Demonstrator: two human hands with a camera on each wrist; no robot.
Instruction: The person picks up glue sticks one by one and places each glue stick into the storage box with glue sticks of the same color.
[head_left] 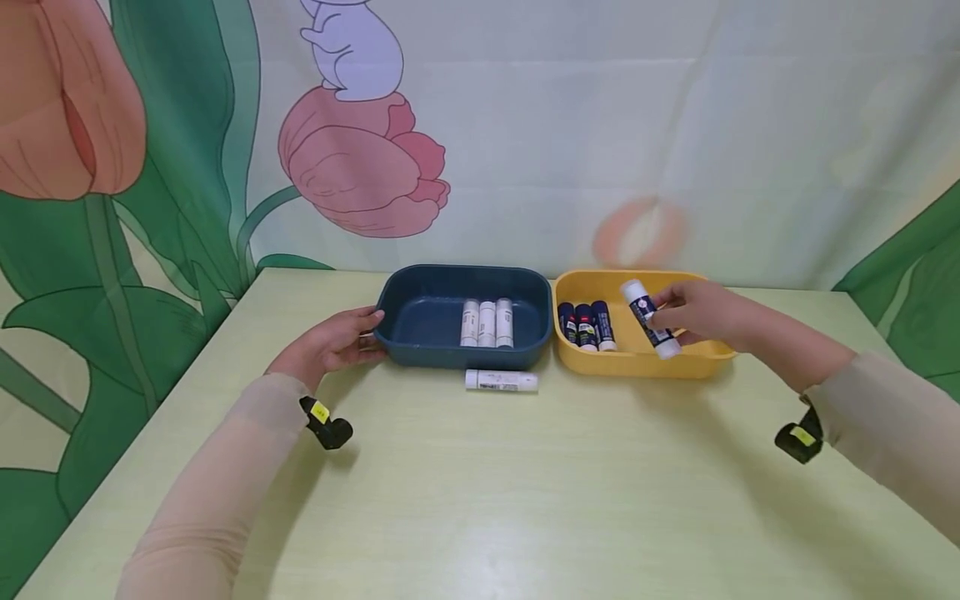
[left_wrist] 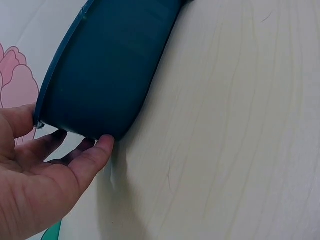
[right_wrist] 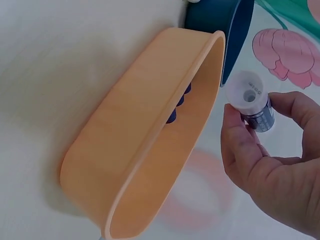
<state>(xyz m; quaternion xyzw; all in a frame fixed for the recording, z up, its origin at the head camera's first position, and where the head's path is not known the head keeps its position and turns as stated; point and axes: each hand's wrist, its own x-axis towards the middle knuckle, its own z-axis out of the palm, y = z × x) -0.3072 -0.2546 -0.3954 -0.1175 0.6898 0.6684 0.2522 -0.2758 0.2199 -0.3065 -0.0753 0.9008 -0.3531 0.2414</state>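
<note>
My right hand pinches a glue stick with a navy label and white ends, tilted above the yellow bin. Its hollow white end faces the camera in the right wrist view. Three navy glue sticks lie side by side at the left of that bin. My left hand touches the left end of the dark blue bin, its fingertips against the end wall and one digit at the rim. Three white glue sticks lie inside this bin, towards its right.
Another white glue stick lies crosswise on the table, just in front of the blue bin. The two bins stand side by side before a backdrop printed with flowers. A small black camera hangs at the left wrist.
</note>
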